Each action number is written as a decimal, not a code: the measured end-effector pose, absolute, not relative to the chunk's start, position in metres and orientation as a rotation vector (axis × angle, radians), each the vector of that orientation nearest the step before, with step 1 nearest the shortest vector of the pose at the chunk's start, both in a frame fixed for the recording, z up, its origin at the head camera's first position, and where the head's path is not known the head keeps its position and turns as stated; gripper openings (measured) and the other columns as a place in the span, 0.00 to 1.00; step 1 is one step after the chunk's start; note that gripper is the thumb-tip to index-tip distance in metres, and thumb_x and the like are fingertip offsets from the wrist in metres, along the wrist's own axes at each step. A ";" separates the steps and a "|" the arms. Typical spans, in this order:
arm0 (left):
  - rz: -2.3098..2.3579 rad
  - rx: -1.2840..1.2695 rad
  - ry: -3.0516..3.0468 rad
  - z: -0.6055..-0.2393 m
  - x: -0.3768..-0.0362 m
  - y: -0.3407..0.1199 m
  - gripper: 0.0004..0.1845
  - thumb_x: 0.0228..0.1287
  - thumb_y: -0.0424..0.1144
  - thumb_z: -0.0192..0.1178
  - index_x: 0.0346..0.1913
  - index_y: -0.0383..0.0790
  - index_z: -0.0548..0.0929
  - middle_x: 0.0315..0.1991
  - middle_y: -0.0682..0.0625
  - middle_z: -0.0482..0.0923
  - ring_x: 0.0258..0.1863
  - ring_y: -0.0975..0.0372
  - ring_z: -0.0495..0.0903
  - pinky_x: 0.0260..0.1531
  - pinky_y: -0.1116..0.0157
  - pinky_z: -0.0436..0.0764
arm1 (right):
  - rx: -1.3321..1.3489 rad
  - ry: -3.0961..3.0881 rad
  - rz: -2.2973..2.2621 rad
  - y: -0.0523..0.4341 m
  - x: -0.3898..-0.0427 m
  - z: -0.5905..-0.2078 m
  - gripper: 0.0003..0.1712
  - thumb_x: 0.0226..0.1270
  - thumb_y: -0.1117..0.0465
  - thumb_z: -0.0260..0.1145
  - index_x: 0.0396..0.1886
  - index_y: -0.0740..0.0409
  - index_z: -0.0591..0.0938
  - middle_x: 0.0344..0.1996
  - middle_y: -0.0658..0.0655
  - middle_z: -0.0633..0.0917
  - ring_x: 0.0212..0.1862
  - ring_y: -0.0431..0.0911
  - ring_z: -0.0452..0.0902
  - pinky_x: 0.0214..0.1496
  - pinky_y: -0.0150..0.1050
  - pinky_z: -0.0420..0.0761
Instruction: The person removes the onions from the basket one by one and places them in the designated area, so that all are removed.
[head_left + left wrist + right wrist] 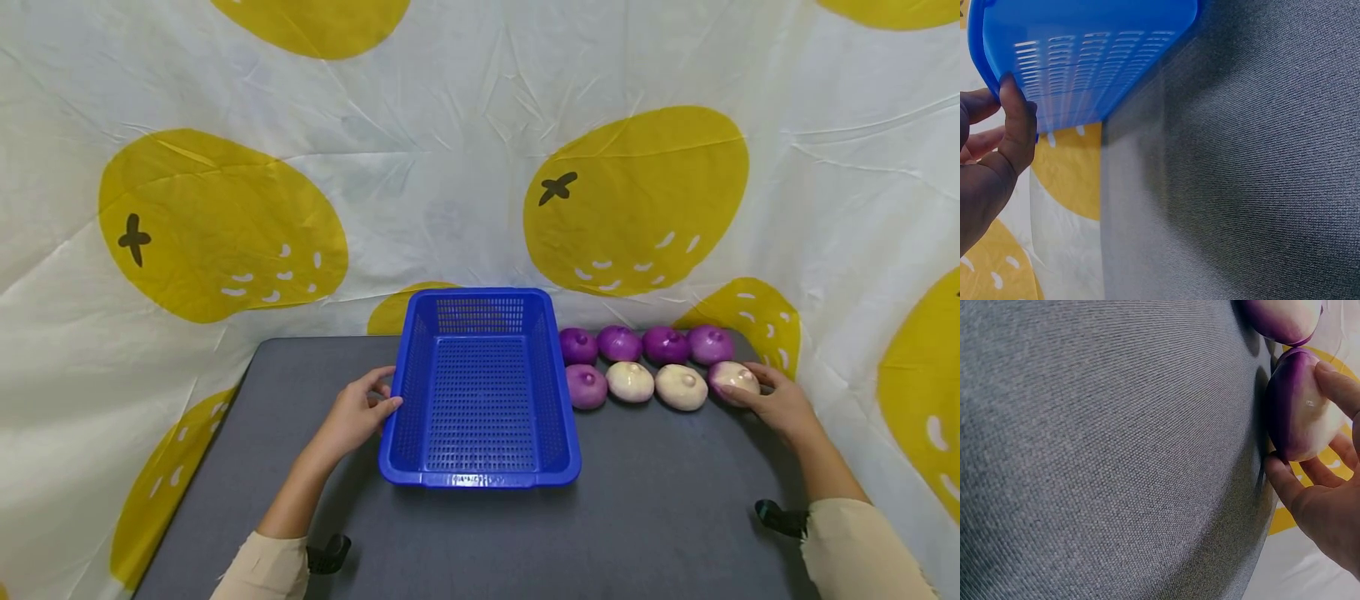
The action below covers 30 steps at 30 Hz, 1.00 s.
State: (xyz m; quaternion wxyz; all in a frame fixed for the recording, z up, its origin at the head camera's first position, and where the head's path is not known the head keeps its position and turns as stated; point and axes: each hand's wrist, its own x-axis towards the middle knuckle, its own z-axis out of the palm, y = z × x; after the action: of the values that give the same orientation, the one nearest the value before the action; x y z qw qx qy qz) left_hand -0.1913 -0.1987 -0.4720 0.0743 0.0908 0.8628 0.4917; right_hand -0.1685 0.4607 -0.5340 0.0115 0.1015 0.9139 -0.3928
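A blue plastic basket [480, 481] with slotted walls stands on the grey table, its inside bare. At its left rim my left hand [365, 406] pinches the edge; the left wrist view shows the fingers [1017, 125] bent at the basket wall [1085, 59]. On the right, my right hand [780, 404] grips a white-and-purple onion [733, 379] at the end of the front row. Thumb and fingertips lie around this onion [1300, 406] in the right wrist view, close over the table top.
Behind the front row runs a back row of purple onions [619, 343]. Left of the held one sit two whitish onions [681, 387] and a purple onion [586, 387] beside the basket. A white cloth [450, 192] with yellow fruit prints hangs behind the table [660, 492].
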 end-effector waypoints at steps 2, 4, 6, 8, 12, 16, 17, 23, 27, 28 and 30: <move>1.481 0.267 2.587 -0.472 -0.191 -0.199 0.28 0.72 0.29 0.63 0.72 0.30 0.70 0.42 0.38 0.76 0.28 0.59 0.84 0.27 0.46 0.88 | 0.308 2.847 -1.210 0.460 -0.169 -0.533 0.49 0.75 0.45 0.65 0.77 0.76 0.58 0.70 0.84 0.63 0.66 0.75 0.62 0.40 0.26 0.67; 1.484 0.261 2.589 -0.472 -0.191 -0.199 0.28 0.72 0.29 0.63 0.72 0.30 0.71 0.42 0.38 0.76 0.28 0.58 0.84 0.28 0.45 0.88 | 0.304 2.846 -1.189 0.460 -0.169 -0.533 0.49 0.76 0.44 0.64 0.78 0.75 0.57 0.70 0.85 0.62 0.66 0.75 0.62 0.45 0.34 0.72; 1.484 0.258 2.592 -0.473 -0.192 -0.199 0.28 0.72 0.29 0.63 0.72 0.31 0.71 0.42 0.38 0.77 0.28 0.58 0.84 0.28 0.45 0.88 | 0.301 2.843 -1.175 0.460 -0.170 -0.533 0.50 0.76 0.43 0.63 0.78 0.74 0.56 0.70 0.85 0.61 0.66 0.76 0.61 0.50 0.45 0.75; 1.482 0.257 2.598 -0.473 -0.192 -0.199 0.28 0.72 0.29 0.63 0.72 0.31 0.71 0.42 0.38 0.77 0.28 0.58 0.84 0.28 0.45 0.88 | 0.296 2.839 -1.171 0.460 -0.170 -0.534 0.50 0.76 0.43 0.63 0.79 0.73 0.55 0.70 0.86 0.60 0.66 0.76 0.61 0.54 0.55 0.75; 1.483 0.262 2.600 -0.473 -0.192 -0.199 0.27 0.72 0.30 0.63 0.72 0.31 0.71 0.42 0.38 0.77 0.28 0.59 0.83 0.27 0.45 0.88 | 0.282 2.825 -1.177 0.461 -0.170 -0.534 0.50 0.77 0.44 0.63 0.80 0.71 0.53 0.71 0.86 0.60 0.68 0.78 0.60 0.50 0.46 0.76; 1.499 0.259 2.591 -0.473 -0.191 -0.198 0.27 0.72 0.30 0.63 0.71 0.31 0.72 0.42 0.38 0.76 0.27 0.59 0.83 0.27 0.45 0.88 | 0.263 2.800 -1.202 0.461 -0.169 -0.531 0.50 0.77 0.44 0.63 0.81 0.69 0.51 0.72 0.86 0.57 0.69 0.79 0.58 0.48 0.41 0.75; 1.500 0.259 2.590 -0.473 -0.191 -0.198 0.27 0.72 0.30 0.63 0.71 0.31 0.72 0.42 0.38 0.76 0.27 0.59 0.83 0.27 0.46 0.88 | 0.257 2.795 -1.207 0.461 -0.168 -0.531 0.50 0.77 0.44 0.63 0.81 0.69 0.51 0.72 0.86 0.57 0.69 0.79 0.58 0.50 0.45 0.77; 1.500 0.262 2.586 -0.472 -0.190 -0.199 0.27 0.73 0.31 0.63 0.72 0.31 0.71 0.42 0.38 0.77 0.27 0.59 0.83 0.25 0.51 0.88 | 0.252 2.827 -1.185 0.461 -0.167 -0.534 0.49 0.77 0.44 0.63 0.81 0.68 0.52 0.72 0.86 0.57 0.68 0.81 0.59 0.56 0.68 0.75; 1.500 0.250 2.587 -0.472 -0.190 -0.199 0.27 0.72 0.31 0.63 0.72 0.32 0.71 0.42 0.38 0.77 0.28 0.59 0.83 0.26 0.50 0.88 | 0.245 2.826 -1.229 0.462 -0.168 -0.536 0.50 0.76 0.45 0.64 0.81 0.68 0.52 0.74 0.84 0.57 0.69 0.81 0.58 0.49 0.39 0.80; 1.500 0.247 2.587 -0.472 -0.190 -0.199 0.27 0.72 0.31 0.63 0.72 0.32 0.71 0.42 0.38 0.77 0.28 0.59 0.83 0.26 0.50 0.88 | 0.245 2.822 -1.245 0.463 -0.168 -0.536 0.50 0.76 0.46 0.65 0.81 0.68 0.51 0.74 0.84 0.57 0.69 0.82 0.58 0.45 0.32 0.77; 1.499 0.246 2.587 -0.471 -0.189 -0.198 0.27 0.73 0.31 0.63 0.72 0.32 0.71 0.43 0.38 0.77 0.28 0.59 0.83 0.26 0.50 0.88 | 0.243 2.805 -1.284 0.463 -0.167 -0.536 0.51 0.76 0.47 0.65 0.81 0.69 0.50 0.74 0.84 0.56 0.70 0.82 0.56 0.38 0.20 0.68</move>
State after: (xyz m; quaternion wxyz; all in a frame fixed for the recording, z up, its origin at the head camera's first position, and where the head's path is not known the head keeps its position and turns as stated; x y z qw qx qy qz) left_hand -0.1892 -0.1984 -0.4712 0.0706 0.0819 0.8601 0.4985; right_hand -0.1675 0.4630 -0.5357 0.0235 0.0784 0.9062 -0.4147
